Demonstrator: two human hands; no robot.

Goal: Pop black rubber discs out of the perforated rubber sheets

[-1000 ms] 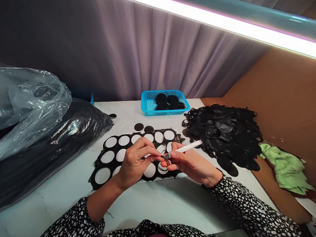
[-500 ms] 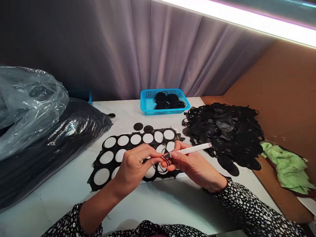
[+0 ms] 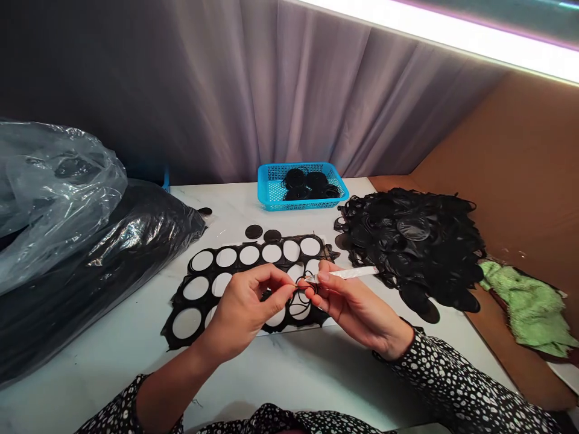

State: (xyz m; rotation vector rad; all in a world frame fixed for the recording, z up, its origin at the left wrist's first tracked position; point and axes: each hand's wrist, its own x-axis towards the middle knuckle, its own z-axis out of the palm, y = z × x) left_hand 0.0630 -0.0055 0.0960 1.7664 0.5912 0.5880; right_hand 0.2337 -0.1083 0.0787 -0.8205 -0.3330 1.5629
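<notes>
Knife tip shifts among the pinched rings

Nearest is the bare front strip of the white surface [image 3: 253,367], with the patterned sleeves reaching over it. Both hands are raised above the landmark, a black perforated sheet [image 3: 178,305]. The left hand [image 3: 246,307] pinches a few thin black rings [image 3: 302,299] between thumb and forefinger, over the sheet's right half. The right hand [image 3: 350,301] grips a white-handled craft knife [image 3: 355,273], its tip just beside the rings; whether it touches them is too small to tell.

Compared with half a second ago, the handle's rear end sits slightly lower and further left, and the loops hang differently – a small turn of the knife and rings. The sheet lies as it did, so the work seems confined to the fingertips, with the rings not yet set down.

Just beyond the sheet lie two black discs [image 3: 254,231]. Left of it slumps a clear plastic bag [image 3: 58,175]; to its right is a heap of black pieces [image 3: 411,241] – and past that, a green cloth [image 3: 527,307]. Farther behind the sheet, a blue basket [image 3: 266,202] holds bundled black loops, backed by a curtain [image 3: 312,96].
</notes>
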